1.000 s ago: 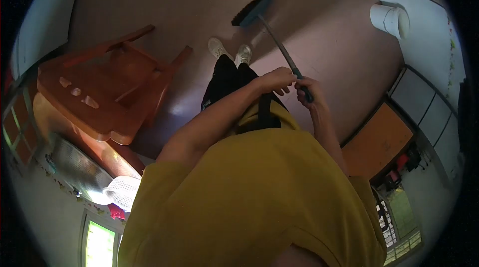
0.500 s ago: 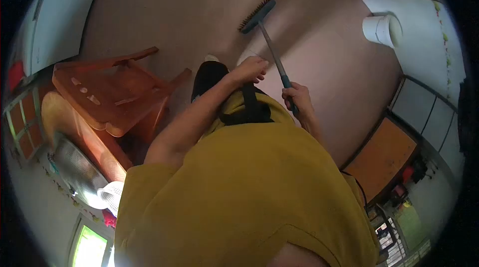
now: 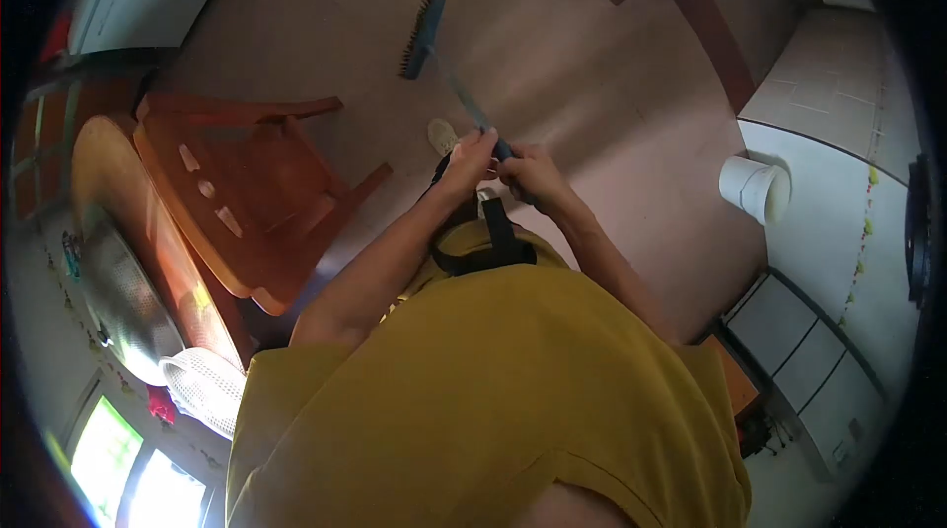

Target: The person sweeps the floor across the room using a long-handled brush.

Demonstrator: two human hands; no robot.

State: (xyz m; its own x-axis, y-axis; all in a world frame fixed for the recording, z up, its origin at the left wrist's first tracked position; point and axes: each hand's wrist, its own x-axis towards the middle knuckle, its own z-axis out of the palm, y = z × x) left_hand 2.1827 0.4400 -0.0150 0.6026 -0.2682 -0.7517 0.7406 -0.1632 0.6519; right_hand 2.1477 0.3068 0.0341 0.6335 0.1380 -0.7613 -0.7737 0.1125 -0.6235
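A broom (image 3: 424, 33) with a blue-green head and dark bristles is out in front of me, its pole slanting back toward my waist. Around the pole, my left hand (image 3: 472, 163) is closed just below its pale section. My right hand (image 3: 531, 175) grips the dark handle end right beside it. The bristles face left, and whether they touch the floor (image 3: 592, 65) is unclear. One of my shoes (image 3: 442, 136) shows just left of the pole.
An orange plastic chair (image 3: 266, 183) stands at the left, against a round-ended table (image 3: 109, 148) with a metal basin (image 3: 123, 296) and a white basket (image 3: 205, 388). A white bucket (image 3: 755, 190) stands by the right wall. Reddish-brown furniture (image 3: 705, 25) is at the upper right.
The broom head has swung left. My left hand, off the pole half a second ago, has closed on it. The view has turned, bringing the upper-right furniture in.
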